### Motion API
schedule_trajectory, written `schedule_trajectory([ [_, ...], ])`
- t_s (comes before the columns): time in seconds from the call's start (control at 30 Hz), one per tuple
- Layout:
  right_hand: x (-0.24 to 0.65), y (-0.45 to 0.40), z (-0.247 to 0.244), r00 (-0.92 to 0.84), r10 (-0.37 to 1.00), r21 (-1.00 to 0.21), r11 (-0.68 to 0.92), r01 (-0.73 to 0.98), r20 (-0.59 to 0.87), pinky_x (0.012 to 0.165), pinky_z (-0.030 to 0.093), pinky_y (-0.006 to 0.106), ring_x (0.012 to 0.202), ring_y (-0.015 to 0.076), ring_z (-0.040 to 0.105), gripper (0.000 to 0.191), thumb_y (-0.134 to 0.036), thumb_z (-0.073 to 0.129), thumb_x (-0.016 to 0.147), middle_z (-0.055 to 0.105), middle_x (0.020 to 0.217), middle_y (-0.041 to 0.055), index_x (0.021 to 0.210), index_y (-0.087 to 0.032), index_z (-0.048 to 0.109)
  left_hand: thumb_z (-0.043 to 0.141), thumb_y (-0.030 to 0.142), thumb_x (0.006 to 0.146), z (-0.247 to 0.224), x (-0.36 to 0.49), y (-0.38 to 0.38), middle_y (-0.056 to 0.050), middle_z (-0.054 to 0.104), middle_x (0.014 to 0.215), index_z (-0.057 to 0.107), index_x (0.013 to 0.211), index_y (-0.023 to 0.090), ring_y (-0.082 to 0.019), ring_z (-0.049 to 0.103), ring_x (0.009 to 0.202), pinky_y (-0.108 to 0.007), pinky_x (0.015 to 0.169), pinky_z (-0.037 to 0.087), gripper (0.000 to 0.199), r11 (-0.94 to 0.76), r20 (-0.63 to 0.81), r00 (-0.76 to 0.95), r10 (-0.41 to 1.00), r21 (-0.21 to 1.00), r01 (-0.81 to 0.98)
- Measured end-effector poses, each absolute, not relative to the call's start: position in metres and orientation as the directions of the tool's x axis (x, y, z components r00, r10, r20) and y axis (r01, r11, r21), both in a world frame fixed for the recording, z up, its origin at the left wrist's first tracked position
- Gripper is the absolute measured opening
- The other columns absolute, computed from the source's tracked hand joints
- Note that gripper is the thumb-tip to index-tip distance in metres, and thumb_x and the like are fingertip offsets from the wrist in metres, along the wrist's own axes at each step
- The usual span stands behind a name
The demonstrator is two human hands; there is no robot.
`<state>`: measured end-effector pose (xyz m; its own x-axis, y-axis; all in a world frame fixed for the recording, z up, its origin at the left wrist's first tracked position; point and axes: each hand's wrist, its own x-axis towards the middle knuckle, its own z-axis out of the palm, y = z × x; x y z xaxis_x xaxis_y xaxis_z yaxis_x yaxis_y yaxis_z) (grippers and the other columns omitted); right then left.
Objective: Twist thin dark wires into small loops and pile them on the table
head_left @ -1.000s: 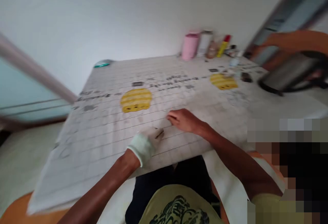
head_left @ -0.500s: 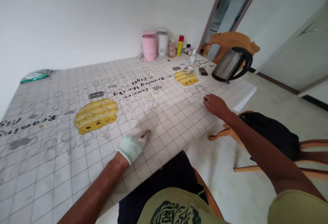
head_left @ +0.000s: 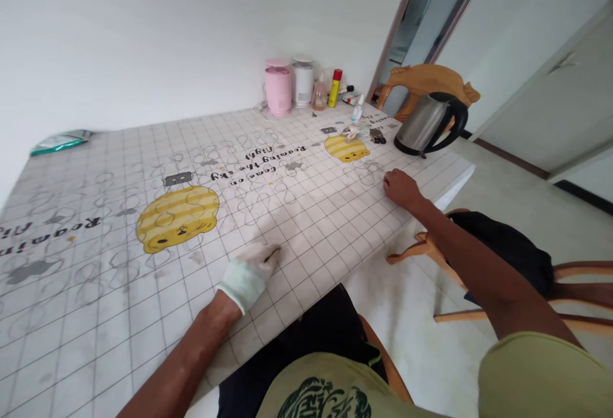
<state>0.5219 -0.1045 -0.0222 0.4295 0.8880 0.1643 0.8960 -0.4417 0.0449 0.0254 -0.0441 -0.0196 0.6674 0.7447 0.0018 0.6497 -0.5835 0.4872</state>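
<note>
Head view: left hand (head_left: 249,271), gloved, curled on gridded table (head_left: 325,230); right hand (head_left: 401,189), bare, loosely fisted at its near edge. Hands well apart. Upside-down print (head_left: 261,163) reads "Come on", "Roaming the sky", "flight". Kettle (head_left: 421,123) beyond right hand; yellow can (head_left: 334,91) label illegible.

Setting: a home, apparently its dining area. You sit at a white, grid-patterned worktop (head_left: 325,226) printed with yellow striped cartoon faces (head_left: 179,214); a silver-and-black metal kettle (head_left: 421,123) stands on it. Beyond are a carved orange-brown wooden chair (head_left: 431,76), a white wall (head_left: 143,35) and a pale door (head_left: 550,92).
</note>
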Motion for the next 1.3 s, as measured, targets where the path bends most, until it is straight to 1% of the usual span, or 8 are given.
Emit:
schedule_trajectory([
  [0.07,0.522,-0.109,-0.015,0.428,0.884,0.047,-0.443,0.895,0.189,0.083,0.044,0.039,0.108,0.0334,0.056,0.033,-0.024,0.037,0.101,0.064,0.115,0.022,0.111,-0.014,0.067,0.056,0.041,0.102,-0.021,0.027,-0.043,-0.001,0.077,0.113,0.077,0.115,0.035,-0.025,0.068,0.109,-0.039,0.096,0.055,0.026,-0.589,0.018,0.667,0.745,0.488,0.644],
  [0.13,0.523,-0.11,-0.007,0.427,0.878,0.042,-0.445,0.895,0.214,0.084,0.043,0.04,0.109,0.034,0.055,0.034,-0.025,0.036,0.103,0.064,0.115,0.0222,0.111,-0.014,0.067,0.052,0.038,0.101,-0.024,0.031,-0.042,-0.002,0.078,0.103,0.079,0.114,0.033,-0.024,0.069,0.103,-0.036,0.095,0.054,0.031,-0.594,0.034,0.665,0.746,0.486,0.641],
  [0.23,0.527,-0.105,0.011,0.424,0.878,0.015,-0.438,0.899,0.222,0.085,0.041,0.039,0.107,0.0338,0.054,0.032,-0.026,0.039,0.102,0.063,0.115,0.0216,0.108,-0.015,0.068,0.048,0.035,0.1,-0.028,0.036,-0.041,-0.005,0.077,0.097,0.08,0.113,0.028,-0.024,0.068,0.099,-0.035,0.094,0.054,0.036,-0.601,0.051,0.665,0.745,0.485,0.635],
  [0.33,0.534,-0.091,0.034,0.399,0.898,0.027,-0.41,0.912,0.184,0.087,0.041,0.039,0.107,0.0326,0.055,0.029,-0.025,0.043,0.101,0.062,0.118,0.0211,0.106,-0.014,0.069,0.046,0.035,0.099,-0.026,0.037,-0.042,-0.003,0.078,0.095,0.08,0.113,0.034,-0.025,0.068,0.101,-0.037,0.093,0.054,0.037,-0.602,0.067,0.664,0.745,0.496,0.626],
  [0.53,0.537,-0.043,0.07,0.323,0.946,0.066,-0.32,0.945,-0.042,0.09,0.043,0.038,0.101,0.0291,0.059,0.012,-0.01,0.058,0.087,0.068,0.103,0.0173,0.084,-0.014,0.069,0.045,0.036,0.096,-0.019,0.035,-0.044,-0.003,0.078,0.095,0.08,0.109,0.035,-0.026,0.067,0.099,-0.038,0.092,0.054,0.037,-0.599,0.075,0.662,0.746,0.511,0.617],
  [0.7,0.527,-0.007,0.061,0.294,0.915,0.026,-0.299,0.954,-0.277,0.09,0.046,0.038,0.095,0.0252,0.061,0.018,0.0,0.065,0.073,0.069,0.081,0.0103,0.064,-0.016,0.062,0.044,0.035,0.096,-0.017,0.036,-0.044,-0.003,0.079,0.097,0.08,0.108,0.036,-0.026,0.068,0.1,-0.038,0.093,0.054,0.038,-0.599,0.068,0.662,0.746,0.503,0.623],
  [1.0,0.534,0.003,0.051,0.413,0.684,0.075,-0.466,0.881,-0.601,0.076,0.054,0.042,0.078,0.0243,0.065,0.017,0.0,0.079,0.064,0.066,0.072,0.0056,0.065,-0.013,0.068,0.047,0.038,0.097,-0.018,0.035,-0.042,-0.003,0.078,0.093,0.079,0.113,0.037,-0.026,0.069,0.098,-0.038,0.09,0.055,0.036,-0.615,0.067,0.683,0.727,0.506,0.605],
  [1.3,0.537,-0.025,0.049,0.305,0.562,-0.149,-0.621,0.769,-0.769,0.071,0.058,0.035,0.072,0.018,0.061,0.022,-0.02,0.091,0.069,0.063,0.072,0.0033,0.074,-0.014,0.07,0.046,0.033,0.1,-0.027,0.034,-0.04,-0.007,0.077,0.103,0.08,0.111,0.027,-0.025,0.069,0.105,-0.036,0.097,0.054,0.037,-0.621,0.088,0.672,0.735,0.484,0.617],
])
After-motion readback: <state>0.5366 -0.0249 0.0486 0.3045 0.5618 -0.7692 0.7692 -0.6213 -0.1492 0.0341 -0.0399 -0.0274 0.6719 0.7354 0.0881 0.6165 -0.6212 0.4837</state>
